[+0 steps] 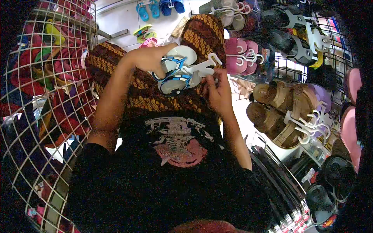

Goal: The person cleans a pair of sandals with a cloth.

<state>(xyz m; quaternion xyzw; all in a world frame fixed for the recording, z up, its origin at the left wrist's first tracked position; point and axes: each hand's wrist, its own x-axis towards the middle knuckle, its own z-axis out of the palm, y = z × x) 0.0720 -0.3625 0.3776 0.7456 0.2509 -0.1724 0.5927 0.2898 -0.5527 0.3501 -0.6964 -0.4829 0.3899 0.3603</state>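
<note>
A pair of grey sandals (173, 86) with blue, black and white straps lies over my lap, soles side by side. My left hand (153, 60) grips the pair from the left, fingers wrapped around the soles' edge. A white plastic shoe hanger (213, 61) joins the straps at the right, its hook pointing up and right. My right hand (218, 91) pinches the lower part of this hanger between thumb and fingers. Beneath the sandals spreads brown patterned cloth (155, 101) over my legs.
On the left stands a wire grid (74, 83) with colourful footwear behind it. Pink sandals (241, 56), brown sandals (278, 112) and black sandals (289, 37) hang on the right. Blue sandals (147, 9) and green flip-flops (142, 34) lie on the white floor ahead.
</note>
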